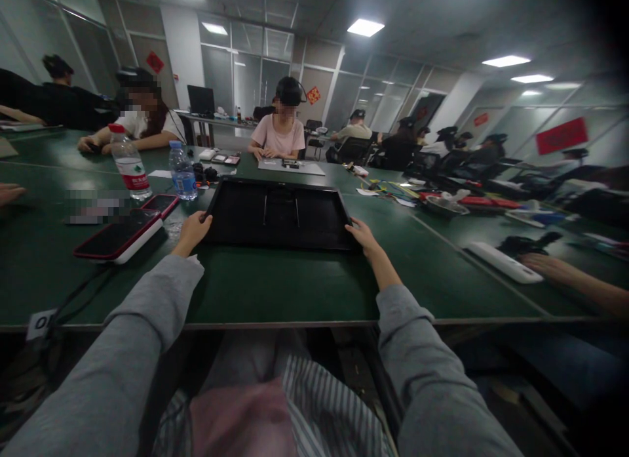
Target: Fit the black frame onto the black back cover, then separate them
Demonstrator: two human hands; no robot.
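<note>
A flat black panel [278, 213], like a monitor lying on its face, rests on the green table [275, 293] in front of me. My left hand [192, 230] grips its near left corner with the fingers curled round the edge. On the near right corner my right hand [362, 235] is closed over the edge. Both arms are in grey sleeves and reach forward over the table's front edge.
A red-and-white device [119, 238] and a red phone [160, 204] lie to the left, with two water bottles [129, 163] behind. Another person's arm [574, 281] and a white bar [504, 262] lie at right. Several people sit across the table.
</note>
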